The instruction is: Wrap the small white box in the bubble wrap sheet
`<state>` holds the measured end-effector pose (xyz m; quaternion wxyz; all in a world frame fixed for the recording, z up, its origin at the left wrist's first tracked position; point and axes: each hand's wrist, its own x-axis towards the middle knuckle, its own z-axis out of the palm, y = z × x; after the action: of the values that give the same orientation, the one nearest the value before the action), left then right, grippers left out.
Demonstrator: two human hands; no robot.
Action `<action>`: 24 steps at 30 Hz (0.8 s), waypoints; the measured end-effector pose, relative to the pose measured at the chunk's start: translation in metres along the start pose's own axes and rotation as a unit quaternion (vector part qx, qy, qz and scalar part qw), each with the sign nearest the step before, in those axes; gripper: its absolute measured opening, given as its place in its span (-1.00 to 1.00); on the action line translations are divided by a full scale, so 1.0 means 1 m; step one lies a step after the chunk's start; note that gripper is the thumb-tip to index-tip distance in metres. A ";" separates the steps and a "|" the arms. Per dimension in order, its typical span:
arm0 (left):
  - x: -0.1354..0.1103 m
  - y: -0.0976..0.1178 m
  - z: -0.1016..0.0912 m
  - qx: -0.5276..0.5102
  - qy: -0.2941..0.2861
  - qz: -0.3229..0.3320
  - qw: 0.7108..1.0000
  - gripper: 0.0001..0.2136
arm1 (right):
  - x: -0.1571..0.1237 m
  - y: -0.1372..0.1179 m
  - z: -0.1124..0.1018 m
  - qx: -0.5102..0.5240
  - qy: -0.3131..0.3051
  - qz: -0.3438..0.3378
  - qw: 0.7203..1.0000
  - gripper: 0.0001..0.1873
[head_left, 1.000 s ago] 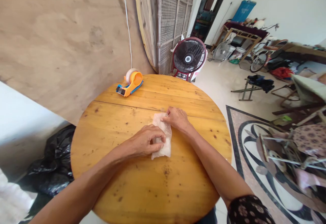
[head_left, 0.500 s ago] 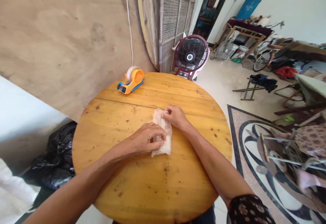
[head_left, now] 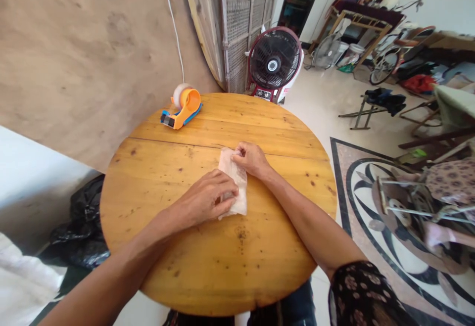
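Lying at far left: a shiny, crumpled black plastic bag [head_left: 79,237] is slumping just beside the round, yellow-brown wooden desk [head_left: 208,271].
Tape dispenser: an orange-and-blue plastic dispenser [head_left: 191,101] is standing near the desk's far left edge, carrying a roll of clear tape [head_left: 179,96], well apart from both hands.
Left hand [head_left: 211,192]: it is resting over the lower left part of the wrap, its fingers curling inward and its thumb pointing toward the packet; whether the tips are pinching anything, one cannot tell.
Wrap: a whitish, crinkled, oblong plastic-looking wrap [head_left: 237,171] is lying flat near the desk's middle, between the two hands.
Right hand [head_left: 252,160]: its thumb and forefinger are pinching the wrap's upper right edge, the other fingers curling under.
Fan: a dark-red fan with a round black grille [head_left: 274,59] is standing behind the desk.
Stool: a folding stool [head_left: 359,116] is holding dark cloth [head_left: 386,101].
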<state>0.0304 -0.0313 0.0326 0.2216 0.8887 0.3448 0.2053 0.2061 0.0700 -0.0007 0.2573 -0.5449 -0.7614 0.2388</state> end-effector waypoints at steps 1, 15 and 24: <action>-0.001 0.000 0.000 0.003 -0.001 0.000 1.000 -0.86 | 0.000 0.000 0.000 0.012 0.000 0.000 1.000 -0.89; -0.005 0.009 0.003 0.073 -0.004 -0.014 0.997 -0.84 | 0.005 -0.007 -0.002 0.257 -0.024 -0.025 0.966 -0.76; -0.005 0.018 0.003 0.116 -0.011 -0.039 0.992 -0.84 | -0.002 -0.021 -0.014 0.302 -0.042 0.005 0.952 -0.77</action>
<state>0.0377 -0.0474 0.0390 0.1285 0.8967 0.3980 0.1452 0.2008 0.0630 0.0233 0.3764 -0.4345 -0.6613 0.4820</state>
